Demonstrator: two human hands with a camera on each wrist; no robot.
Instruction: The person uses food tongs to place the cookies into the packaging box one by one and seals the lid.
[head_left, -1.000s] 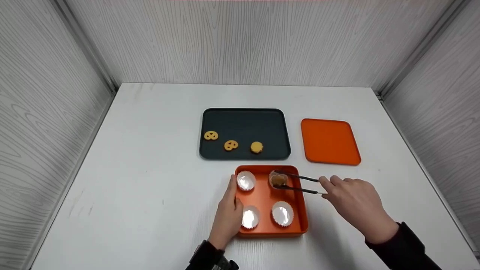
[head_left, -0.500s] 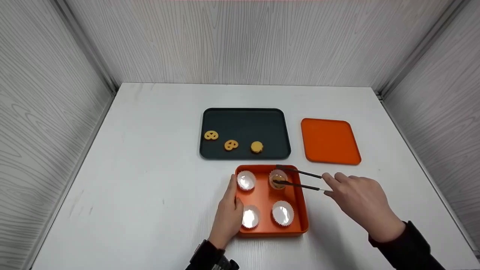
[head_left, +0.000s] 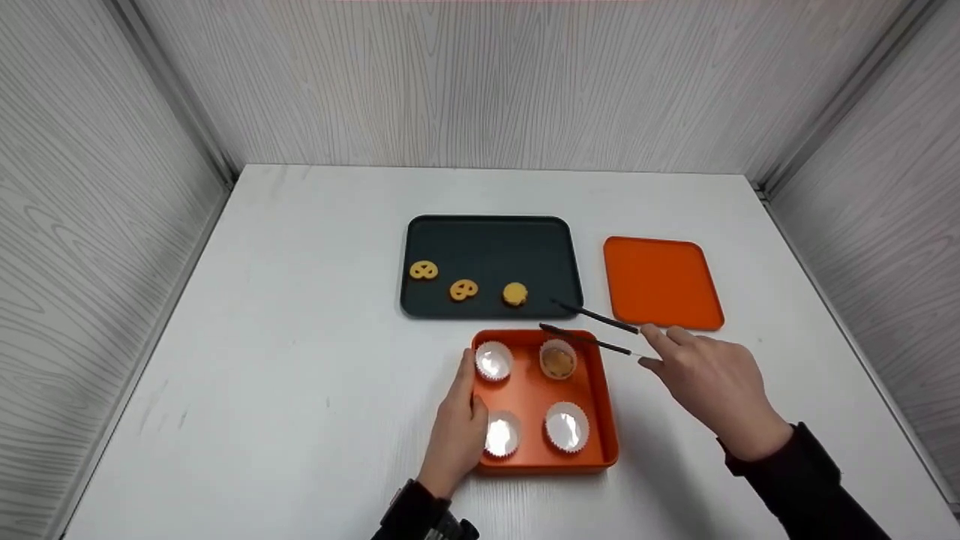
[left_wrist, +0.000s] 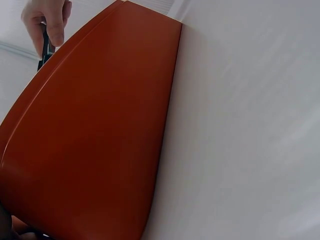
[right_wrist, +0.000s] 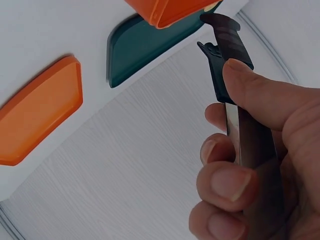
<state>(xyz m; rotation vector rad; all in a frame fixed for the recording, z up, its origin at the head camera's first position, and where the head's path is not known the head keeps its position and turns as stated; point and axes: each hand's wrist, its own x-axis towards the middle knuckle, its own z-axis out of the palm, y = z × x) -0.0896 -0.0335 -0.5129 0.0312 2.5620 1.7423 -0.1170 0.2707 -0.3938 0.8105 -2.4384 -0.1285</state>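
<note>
My left hand (head_left: 454,435) holds the left wall of an orange box (head_left: 525,401), its thumb at the rim. In the left wrist view the box's side wall (left_wrist: 100,125) fills much of the picture. Four-cornered inside stand several white paper cups; the far right cup (head_left: 558,359) contains a brown cookie, and the near right cup (head_left: 566,427) shows a shiny bottom. My right hand (head_left: 709,386) grips black-tipped tongs (head_left: 592,341). Their arms stand apart with nothing visible between them, over the box's far right rim and the dark tray's near right corner.
Behind the box lies a dark green tray (head_left: 487,244) with two pretzel-shaped cookies, one being the left pretzel cookie (head_left: 424,271), and a round cookie (head_left: 515,294). A flat orange lid or tray (head_left: 664,285) lies at the right. Pale walls enclose the white table (head_left: 300,300).
The tongs have released the cookie, which now lies in the far right cup. My right hand has moved the tongs away from the cup towards the dark tray. The left hand stays put.
</note>
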